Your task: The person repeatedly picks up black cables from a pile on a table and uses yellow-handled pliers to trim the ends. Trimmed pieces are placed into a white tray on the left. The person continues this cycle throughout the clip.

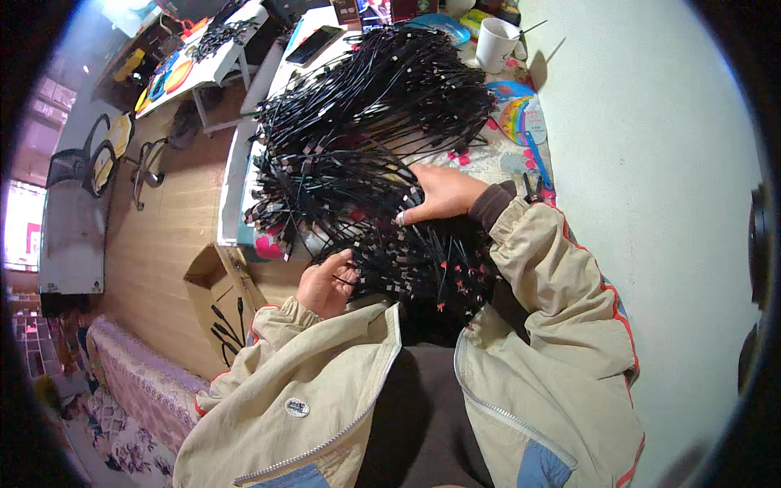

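A big heap of black cable ties (366, 122) covers the table in front of me. Nearer my body lies a second bunch of black ties (423, 268), some with red tips. My left hand (325, 285) grips the near left edge of that bunch, its fingers curled around a few ties. My right hand (443, 193) rests flat on the ties where the two heaps meet, fingers stretched to the left; whether it grips anything I cannot tell. Both arms wear beige jacket sleeves.
A white mug (496, 45) stands at the far right by the pale wall (651, 163). A phone (313, 45) lies at the far end. An open cardboard box (220, 301) with black ties sits on the wooden floor at left. Another table (203, 57) stands far left.
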The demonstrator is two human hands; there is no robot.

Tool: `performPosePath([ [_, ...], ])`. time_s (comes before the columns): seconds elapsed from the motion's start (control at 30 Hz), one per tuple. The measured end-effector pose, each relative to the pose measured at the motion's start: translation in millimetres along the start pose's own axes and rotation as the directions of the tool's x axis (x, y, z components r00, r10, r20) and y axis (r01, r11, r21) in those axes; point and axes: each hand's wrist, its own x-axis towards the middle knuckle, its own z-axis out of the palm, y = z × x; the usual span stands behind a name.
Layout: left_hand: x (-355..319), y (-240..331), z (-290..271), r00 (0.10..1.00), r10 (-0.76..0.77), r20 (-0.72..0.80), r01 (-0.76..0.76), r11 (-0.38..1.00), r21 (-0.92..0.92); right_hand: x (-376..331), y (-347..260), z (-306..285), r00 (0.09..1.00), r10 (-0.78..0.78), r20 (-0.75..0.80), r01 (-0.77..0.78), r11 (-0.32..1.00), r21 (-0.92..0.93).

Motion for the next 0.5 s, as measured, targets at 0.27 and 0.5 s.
performPosePath([
  [0.27, 3, 11, 30, 0.968, 0.194, 0.161, -0.244, 0.882, 0.403, -1, -2, 0, 1.0, -0.011, 0.018, 0.009, 0.995, 0.096],
  [0.5, 30, 8, 31, 0.989, 0.147, 0.03, -0.144, 0.985, -0.093, -2, -3, 0, 0.998, 0.015, 0.062, -0.023, 0.992, 0.122],
])
